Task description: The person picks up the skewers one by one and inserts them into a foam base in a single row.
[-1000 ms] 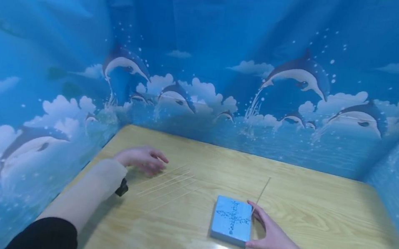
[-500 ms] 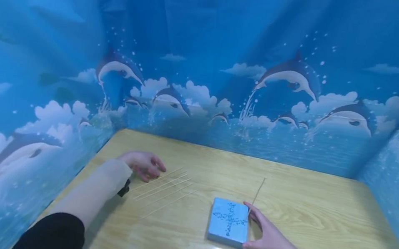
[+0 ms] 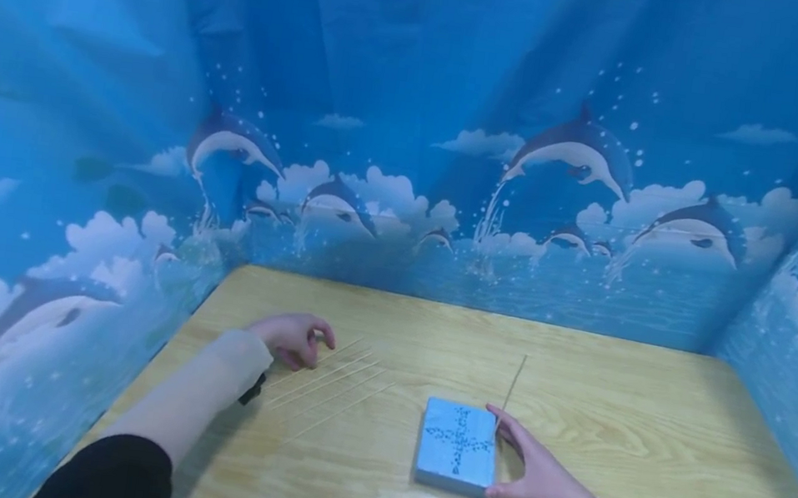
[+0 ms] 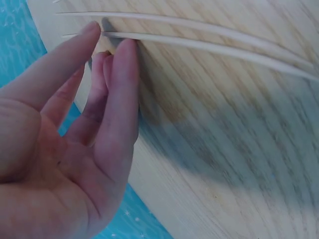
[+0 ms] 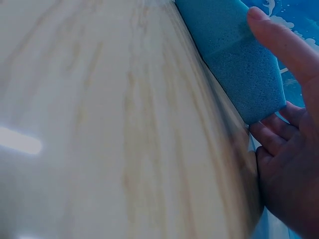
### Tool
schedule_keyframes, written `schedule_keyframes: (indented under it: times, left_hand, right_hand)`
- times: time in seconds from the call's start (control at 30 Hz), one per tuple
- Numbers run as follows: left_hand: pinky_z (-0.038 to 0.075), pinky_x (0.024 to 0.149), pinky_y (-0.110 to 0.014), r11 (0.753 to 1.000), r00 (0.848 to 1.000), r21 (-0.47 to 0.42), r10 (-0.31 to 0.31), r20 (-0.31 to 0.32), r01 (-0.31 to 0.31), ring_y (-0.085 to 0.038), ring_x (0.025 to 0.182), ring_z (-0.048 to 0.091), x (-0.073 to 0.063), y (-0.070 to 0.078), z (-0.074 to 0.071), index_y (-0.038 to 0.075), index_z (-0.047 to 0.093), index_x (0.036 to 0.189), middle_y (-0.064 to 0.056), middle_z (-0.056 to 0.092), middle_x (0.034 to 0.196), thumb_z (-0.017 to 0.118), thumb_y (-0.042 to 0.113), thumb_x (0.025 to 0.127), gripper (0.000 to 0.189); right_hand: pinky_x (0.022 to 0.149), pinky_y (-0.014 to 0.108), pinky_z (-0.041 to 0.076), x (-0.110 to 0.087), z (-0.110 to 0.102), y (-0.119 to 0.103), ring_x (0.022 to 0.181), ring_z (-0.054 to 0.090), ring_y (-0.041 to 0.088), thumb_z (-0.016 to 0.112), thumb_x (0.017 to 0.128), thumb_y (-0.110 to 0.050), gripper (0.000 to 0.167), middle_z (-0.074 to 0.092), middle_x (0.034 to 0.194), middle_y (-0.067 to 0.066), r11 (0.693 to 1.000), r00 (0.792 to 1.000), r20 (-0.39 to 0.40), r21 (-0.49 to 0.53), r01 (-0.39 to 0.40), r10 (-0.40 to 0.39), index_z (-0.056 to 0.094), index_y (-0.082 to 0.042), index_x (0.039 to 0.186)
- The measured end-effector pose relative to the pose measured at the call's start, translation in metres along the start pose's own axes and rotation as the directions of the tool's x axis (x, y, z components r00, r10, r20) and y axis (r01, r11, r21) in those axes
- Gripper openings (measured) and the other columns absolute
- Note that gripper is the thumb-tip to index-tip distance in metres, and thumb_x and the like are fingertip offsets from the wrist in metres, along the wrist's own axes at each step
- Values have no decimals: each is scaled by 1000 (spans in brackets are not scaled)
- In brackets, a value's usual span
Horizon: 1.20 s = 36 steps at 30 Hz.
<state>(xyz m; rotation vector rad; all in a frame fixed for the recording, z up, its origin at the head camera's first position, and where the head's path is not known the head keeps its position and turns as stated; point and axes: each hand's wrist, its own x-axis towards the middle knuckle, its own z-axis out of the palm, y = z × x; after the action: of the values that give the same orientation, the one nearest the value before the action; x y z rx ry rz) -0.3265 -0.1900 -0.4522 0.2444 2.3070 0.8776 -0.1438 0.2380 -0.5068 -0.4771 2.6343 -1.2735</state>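
Note:
In the head view my left hand (image 3: 298, 340) reaches down over the upper ends of several thin wooden sticks (image 3: 332, 383) laid slantwise on the table. The left wrist view shows thumb and index fingertip at either side of one stick (image 4: 199, 46), with a gap between them. My right hand (image 3: 536, 473) holds a blue foam block (image 3: 459, 446) by its right side, thumb at the near corner and fingers at the far one. Dark dots form a cross on the block's top. A single stick (image 3: 516, 382) slants up from the block's right edge, beside the fingers.
The light wood-grain table (image 3: 647, 433) is walled on the left, back and right by a blue dolphin-print curtain (image 3: 401, 115). A bright light reflection lies in front of the block.
My left hand has come down to the sticks, its thumb and index finger drawing closer together. The right hand stays at the block. The whole view has shifted slightly.

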Motion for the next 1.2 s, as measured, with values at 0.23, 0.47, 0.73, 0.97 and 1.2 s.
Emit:
schedule_keyframes:
  times: [0.23,0.47,0.73,0.97,1.2]
  left_hand:
    - [56,58,-29,997,1000,75,13,-21,-12,-19,69,58,5,-3,4,16,61,113,-7,60,81,71,-8,80,42]
    - [48,49,-24,982,998,186,33,-48,-23,-16,62,54,8,0,6,18,60,109,-5,59,76,67,-13,73,47]
    - [41,47,-22,990,996,131,69,-58,-61,-13,58,49,5,-4,2,11,61,110,-4,57,76,64,-11,77,40]
    - [57,65,-30,986,983,-84,135,-122,-146,-21,77,60,-2,1,-17,3,54,129,-16,59,102,60,-5,86,45]
    - [60,89,-42,903,952,-309,262,-155,-299,-37,107,63,-15,44,-16,5,52,132,-25,56,118,62,1,91,42]
  right_hand:
    - [113,69,19,0,1,0,139,39,47,89,62,-44,119,33,155,27,1000,1000,-6,-4,-5,5,23,-12,157]
    - [114,68,19,0,-1,-1,139,39,46,88,63,-45,120,33,155,26,1000,1000,-2,-11,-9,9,22,-12,157]
    - [113,69,20,0,0,0,139,39,47,88,63,-45,120,33,154,29,1000,1000,8,-9,-7,8,21,-11,157]
    - [113,69,19,1,3,0,138,40,46,89,63,-43,120,33,154,29,1000,1000,3,-2,-11,11,22,-10,157]
    - [113,69,22,0,1,-1,138,39,48,88,64,-44,120,32,154,29,1000,1000,2,-13,-1,1,21,-9,157]
